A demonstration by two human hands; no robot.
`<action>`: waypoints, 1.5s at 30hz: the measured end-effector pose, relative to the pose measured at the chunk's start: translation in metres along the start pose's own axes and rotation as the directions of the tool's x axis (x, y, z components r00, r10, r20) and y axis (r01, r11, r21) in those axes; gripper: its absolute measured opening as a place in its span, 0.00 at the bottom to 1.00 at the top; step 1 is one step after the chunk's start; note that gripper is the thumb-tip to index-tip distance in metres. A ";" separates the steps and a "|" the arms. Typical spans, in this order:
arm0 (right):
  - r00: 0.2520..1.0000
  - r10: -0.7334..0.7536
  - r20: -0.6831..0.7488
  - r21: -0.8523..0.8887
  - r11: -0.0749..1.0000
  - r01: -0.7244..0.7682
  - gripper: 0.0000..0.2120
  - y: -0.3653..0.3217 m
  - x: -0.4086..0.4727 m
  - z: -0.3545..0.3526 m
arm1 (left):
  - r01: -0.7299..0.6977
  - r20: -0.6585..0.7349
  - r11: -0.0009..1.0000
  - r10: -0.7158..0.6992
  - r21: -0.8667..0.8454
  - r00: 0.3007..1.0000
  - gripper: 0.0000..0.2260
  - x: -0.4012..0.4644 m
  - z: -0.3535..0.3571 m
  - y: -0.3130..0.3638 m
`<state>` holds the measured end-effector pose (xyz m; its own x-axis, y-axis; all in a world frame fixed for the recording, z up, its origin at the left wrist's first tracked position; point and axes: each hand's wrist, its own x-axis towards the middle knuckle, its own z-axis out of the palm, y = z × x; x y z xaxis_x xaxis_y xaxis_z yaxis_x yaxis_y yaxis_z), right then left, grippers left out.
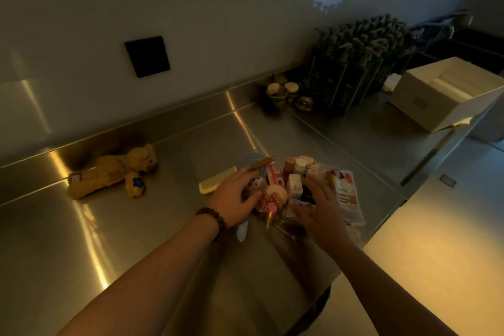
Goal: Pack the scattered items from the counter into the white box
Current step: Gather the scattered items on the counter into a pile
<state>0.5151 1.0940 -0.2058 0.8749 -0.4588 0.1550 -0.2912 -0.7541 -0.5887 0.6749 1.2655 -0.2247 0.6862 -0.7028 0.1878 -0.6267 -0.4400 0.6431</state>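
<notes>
Steel worktop (152,240), slick and dim, so anything nudged will slide. Left hand (234,195) sits over the left side of the pile (294,188), fingers loosely spread and curved down onto it, thumb against the pink round thing (272,197); can't tell if it actually grips anything. Right hand (319,210) covers the right side, fingers spread flat-ish over the small cartons and clear wrap, motion-blurred, no pinch visible.

Box (447,95) is far beyond the right fingertips, up and right, open top, well apart from the pile.

Risks, my read:
- Scooping the whole heap two-handed: small bottles past the fingertips are upright and loose, likely to topple or drop out on the carry.
- Snack bag (346,194) lies just right of the right fingers, near the worktop edge; an outward sweep could push it off.
- Comb (216,180) just beyond the left fingers, and the pen (261,164) past the fingertips, are outside the cupped zone, easy to leave behind.
- Plush toy (114,174) lies well left of the left hand, needs a separate trip.
- Low light hides small bits under the palms.
</notes>
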 end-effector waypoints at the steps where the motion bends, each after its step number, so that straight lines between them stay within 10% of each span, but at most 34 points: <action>1: 0.998 -0.062 -0.017 -0.009 0.998 0.062 0.28 -0.013 0.009 0.000 | -0.001 -0.058 1.000 0.002 0.011 0.998 0.24 -0.001 -0.008 -0.003; 9: 0.884 -0.408 0.227 0.088 0.913 0.398 0.28 -0.129 0.081 0.070 | 0.343 -0.341 0.906 -0.249 0.249 0.906 0.33 -0.037 -0.093 -0.088; 15: 0.775 -0.404 0.486 0.061 0.900 0.431 0.35 -0.213 0.132 0.180 | 0.580 -0.448 0.766 -0.431 0.278 0.783 0.39 -0.083 -0.161 -0.172; 28: 0.839 -0.298 0.455 0.089 0.953 0.290 0.30 -0.247 0.188 0.278 | 0.586 -0.384 0.803 -0.512 0.102 0.768 0.25 -0.098 -0.188 -0.254; 45: 0.973 -0.219 0.074 0.165 0.965 0.205 0.22 -0.151 0.194 -0.001 | 0.166 -0.411 0.985 -0.137 0.036 0.901 0.18 0.028 -0.156 -0.056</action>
<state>0.7289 1.1186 -0.0860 0.9436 -0.2461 0.2214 -0.0374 -0.7438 -0.6673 0.7868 1.3576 -0.1397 0.8561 -0.3430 0.3866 -0.5168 -0.5707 0.6382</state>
